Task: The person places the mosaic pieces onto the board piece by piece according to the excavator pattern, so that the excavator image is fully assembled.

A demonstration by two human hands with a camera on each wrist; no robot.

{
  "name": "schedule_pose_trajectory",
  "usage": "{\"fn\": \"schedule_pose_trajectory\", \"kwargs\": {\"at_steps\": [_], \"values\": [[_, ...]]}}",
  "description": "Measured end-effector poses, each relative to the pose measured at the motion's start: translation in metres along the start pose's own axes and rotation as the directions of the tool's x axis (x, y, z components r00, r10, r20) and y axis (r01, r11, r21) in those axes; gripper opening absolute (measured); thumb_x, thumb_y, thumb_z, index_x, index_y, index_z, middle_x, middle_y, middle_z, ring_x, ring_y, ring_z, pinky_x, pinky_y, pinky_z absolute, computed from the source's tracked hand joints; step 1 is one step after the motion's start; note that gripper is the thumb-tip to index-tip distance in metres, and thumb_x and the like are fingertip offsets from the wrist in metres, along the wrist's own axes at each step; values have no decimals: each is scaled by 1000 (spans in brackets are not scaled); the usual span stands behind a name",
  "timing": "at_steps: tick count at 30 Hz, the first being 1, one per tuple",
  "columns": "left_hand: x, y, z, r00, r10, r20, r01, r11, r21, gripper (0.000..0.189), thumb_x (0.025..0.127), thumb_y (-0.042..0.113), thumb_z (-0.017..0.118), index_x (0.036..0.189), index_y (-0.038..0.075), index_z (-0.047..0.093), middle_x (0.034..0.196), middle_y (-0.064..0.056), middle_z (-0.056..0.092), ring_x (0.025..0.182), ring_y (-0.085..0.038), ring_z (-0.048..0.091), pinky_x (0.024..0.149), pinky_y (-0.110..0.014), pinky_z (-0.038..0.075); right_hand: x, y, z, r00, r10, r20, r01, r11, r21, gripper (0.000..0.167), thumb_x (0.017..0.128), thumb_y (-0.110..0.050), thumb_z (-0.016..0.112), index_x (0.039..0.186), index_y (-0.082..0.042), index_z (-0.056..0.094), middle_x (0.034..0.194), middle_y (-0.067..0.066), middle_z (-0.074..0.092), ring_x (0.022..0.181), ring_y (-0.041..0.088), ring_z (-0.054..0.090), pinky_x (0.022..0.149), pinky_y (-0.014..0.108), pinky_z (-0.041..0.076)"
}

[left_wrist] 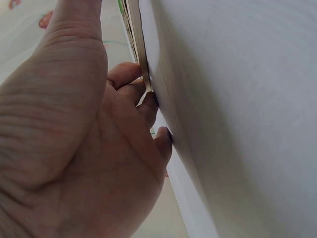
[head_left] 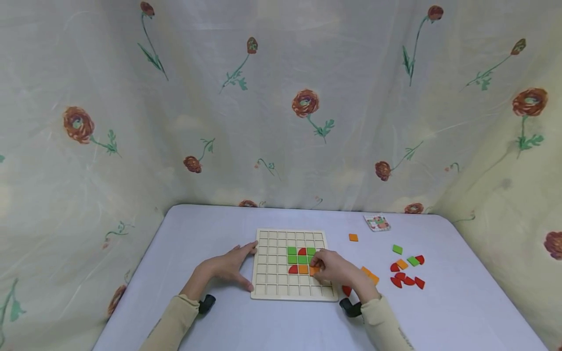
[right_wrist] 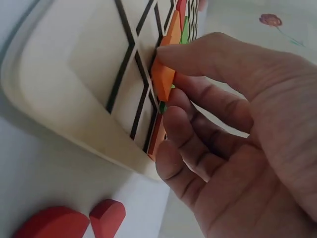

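Note:
A pale wooden grid board [head_left: 271,288] lies on the table. My left hand [head_left: 228,265] rests at its left side, thumb and fingers spread along the edge; in the left wrist view the fingers [left_wrist: 130,75] touch the board's side. My right hand [head_left: 334,268] pinches an orange square tile [right_wrist: 165,74] between thumb and fingers, tilted over a cell on the board's right half. Set in the grid nearby are green square tiles [head_left: 302,260], red quarter-round tiles [head_left: 293,269] and another orange square tile [head_left: 303,269]. My right hand partly hides the tiles there.
Right of the board lie loose red pieces [head_left: 409,281], green squares [head_left: 397,249] and orange squares [head_left: 353,237], with more orange ones [head_left: 371,276] beside my right wrist. A small patterned card [head_left: 377,223] lies at the back of the white table. Flowered cloth [head_left: 281,122] hangs behind.

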State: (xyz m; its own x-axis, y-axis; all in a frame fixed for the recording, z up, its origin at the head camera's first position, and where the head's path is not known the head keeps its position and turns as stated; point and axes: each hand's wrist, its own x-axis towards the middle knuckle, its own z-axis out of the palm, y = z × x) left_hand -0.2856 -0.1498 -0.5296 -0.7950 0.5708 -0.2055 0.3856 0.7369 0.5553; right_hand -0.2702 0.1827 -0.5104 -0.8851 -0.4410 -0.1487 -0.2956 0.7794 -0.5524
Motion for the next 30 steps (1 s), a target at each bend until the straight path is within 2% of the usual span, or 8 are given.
{"fn": "schedule_pose_trajectory", "kwargs": {"at_steps": [5,17,21,26,30], "values": [[1,0,0,1000,-6,2,6,1000,8,132,58,59,85,155,11,9,153,2,38,149,-25,18,125,-46,9,3,1,2,1000,9,-26,-9,1000,-20,18,80,-8,76,95,-12,68,91,-3,59,80,13,50,69,26,49],[0,-1,0,1000,0,-1,0,1000,6,131,59,57,86,155,8,10,153,-1,39,149,-26,19,125,-47,9,6,5,1,999,8,-40,-7,1000,13,16,80,-9,77,94,-12,69,89,-3,59,79,13,50,67,24,47],[0,0,-1,1000,-14,-1,14,1000,5,132,59,57,86,155,10,10,154,0,38,149,-26,18,125,-47,8,2,4,-5,997,12,-76,-9,999,42,13,83,-11,74,95,-12,69,88,-3,60,79,13,51,68,25,48],[2,-1,0,1000,-12,8,12,1000,8,132,59,59,85,155,10,9,155,1,36,149,-27,17,125,-47,8,-10,5,-20,988,69,-140,-58,995,78,12,88,-14,70,99,-10,67,85,-3,59,80,14,52,65,24,48],[2,-3,1,1000,8,9,-8,1000,16,132,59,59,84,155,9,9,154,-1,38,149,-25,18,125,-45,7,-19,19,-27,977,147,-154,-135,987,87,17,89,-15,68,104,-8,65,85,-1,58,80,15,51,62,22,48]]}}
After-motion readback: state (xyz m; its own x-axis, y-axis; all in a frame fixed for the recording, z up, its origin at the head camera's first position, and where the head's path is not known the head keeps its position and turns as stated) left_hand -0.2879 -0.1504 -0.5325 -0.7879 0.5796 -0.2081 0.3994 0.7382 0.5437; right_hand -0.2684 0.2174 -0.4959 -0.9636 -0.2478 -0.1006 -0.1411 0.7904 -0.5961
